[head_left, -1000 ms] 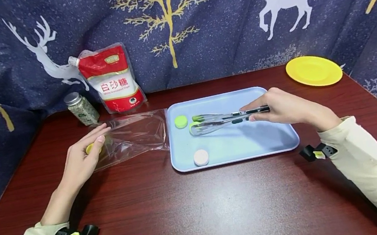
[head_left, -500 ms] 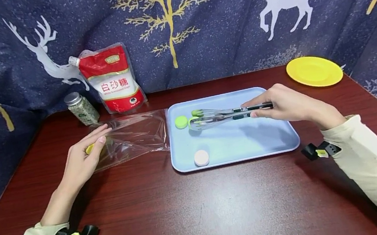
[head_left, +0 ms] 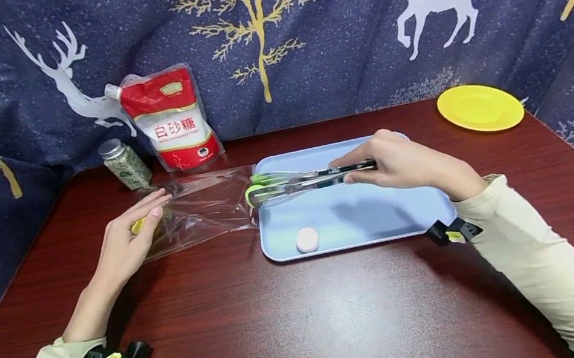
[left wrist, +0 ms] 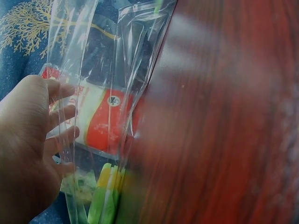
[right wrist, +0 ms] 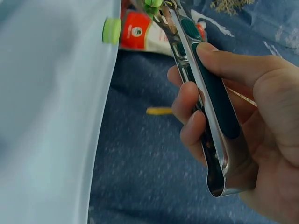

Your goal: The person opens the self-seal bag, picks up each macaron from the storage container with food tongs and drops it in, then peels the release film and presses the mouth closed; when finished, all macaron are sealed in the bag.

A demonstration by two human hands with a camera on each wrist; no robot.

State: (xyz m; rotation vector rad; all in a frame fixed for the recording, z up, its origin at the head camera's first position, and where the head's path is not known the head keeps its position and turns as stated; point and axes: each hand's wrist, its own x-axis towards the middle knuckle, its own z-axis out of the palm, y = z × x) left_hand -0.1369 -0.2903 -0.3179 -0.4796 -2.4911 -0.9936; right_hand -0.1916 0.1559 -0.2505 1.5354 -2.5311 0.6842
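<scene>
My right hand grips metal tongs with dark handle pads. Between the tong tips is a bright green disc, like a macaron, at the tray's left edge by the bag's mouth. Another green disc lies on the blue tray, mostly behind the tongs in the head view. A whitish disc sits near the front. My left hand rests on a clear plastic bag at its far end, fingers mostly straight, thumb apart. Yellow and green pieces show inside the bag.
Behind the bag stand a red-and-white sugar pouch and a glass jar of dried herbs. A yellow plate lies at the back right. Patterned dark blue cloth hangs behind the brown table.
My right hand has raised the tongs and moved left with the green disc, from over the tray to the bag's mouth. My left hand stays where it was.
</scene>
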